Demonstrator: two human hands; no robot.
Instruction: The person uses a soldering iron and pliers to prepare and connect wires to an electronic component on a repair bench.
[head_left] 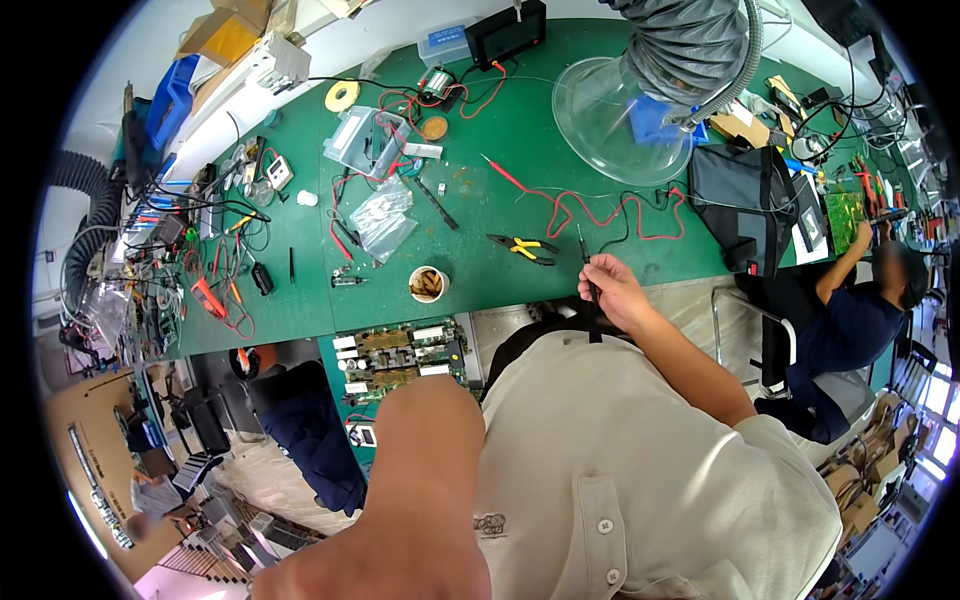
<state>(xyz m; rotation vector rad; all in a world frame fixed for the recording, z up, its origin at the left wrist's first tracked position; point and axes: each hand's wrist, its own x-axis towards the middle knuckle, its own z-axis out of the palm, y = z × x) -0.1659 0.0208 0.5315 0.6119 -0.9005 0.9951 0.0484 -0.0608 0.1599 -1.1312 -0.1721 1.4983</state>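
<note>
A slim black test probe (pixel 585 252) is pinched upright in my right hand (pixel 612 290), its thin metal tip pointing away from me over the table's near edge. My left arm is bent up close to the camera; what shows of my left hand (pixel 330 578) at the bottom is blurred, its fingers hidden. Just left of the probe lie yellow-and-black pliers (pixel 524 248). Farther off, a red test probe (pixel 505 172) rests on the green tabletop (pixel 480 215) with its red lead curling right. Green circuit boards (pixel 400 355) sit beyond my left elbow.
A clear fume hood (pixel 610 120) on a grey duct hangs over the table. A black bag (pixel 740 205) stands right; a white cup (pixel 428 284), plastic bag (pixel 383 218) and clear box (pixel 365 140) lie left. Tangled leads (pixel 225 275) crowd the left. A co-worker (pixel 850 320) sits right.
</note>
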